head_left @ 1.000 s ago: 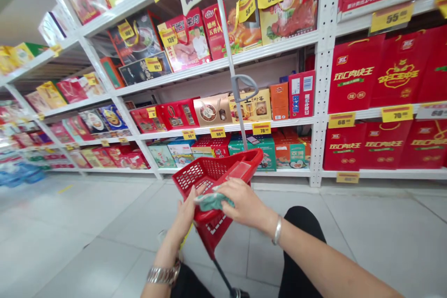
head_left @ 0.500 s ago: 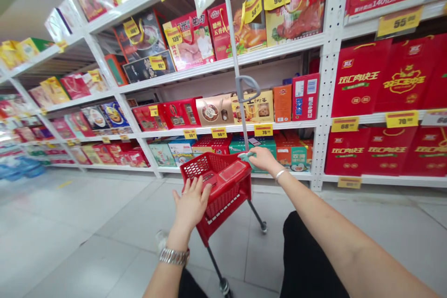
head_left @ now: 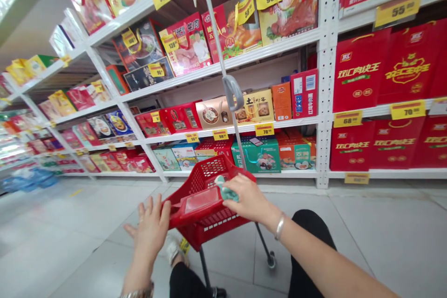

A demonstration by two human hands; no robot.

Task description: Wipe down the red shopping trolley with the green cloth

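Head view, aisle entry: one red plastic shopping basket on a wheeled frame, mesh-walled, stood on the pale floor tiles before the lowest shelf, with a grey pull pole rising from it to a looped handle. Judged light and stiff, likely to roll if pushed; the rim or looped handle appeared the surest hold. One crumpled teal cloth, apparently soft, lay against the rim under the right hand, whose fingers were curled closed over it. Left hand: fingers spread open, touching nothing, just beside the basket's left side. Metal watch on the left wrist; silver bangle on the right. Behind: white metal shelving carrying red gift boxes with yellow price tags.
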